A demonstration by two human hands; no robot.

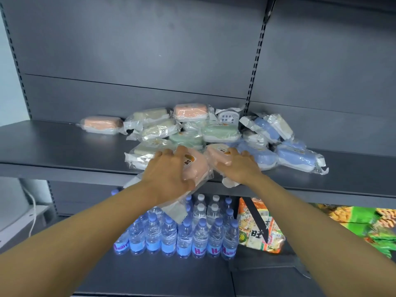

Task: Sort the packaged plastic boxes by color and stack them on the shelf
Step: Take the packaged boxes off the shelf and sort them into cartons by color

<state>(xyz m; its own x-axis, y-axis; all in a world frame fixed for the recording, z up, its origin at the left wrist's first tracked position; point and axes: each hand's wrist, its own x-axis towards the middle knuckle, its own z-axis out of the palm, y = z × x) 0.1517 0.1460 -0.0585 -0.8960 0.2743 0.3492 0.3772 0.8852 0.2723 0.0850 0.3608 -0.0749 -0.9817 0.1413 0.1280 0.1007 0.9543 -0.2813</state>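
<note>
L hand (171, 168) grips pink box (196, 168) at shelf (53, 146) front edge | R hand (237, 166) fingers curled on 2nd pink box (219, 156) | prob pairing pinks (lone pink box (101, 123) far left) | mixed pile (214, 133) behind, unsorted

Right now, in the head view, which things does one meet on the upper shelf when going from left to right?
Lone pink box → cream boxes → left hand gripping a pink box → right hand on another pink box → blue boxes.
</note>
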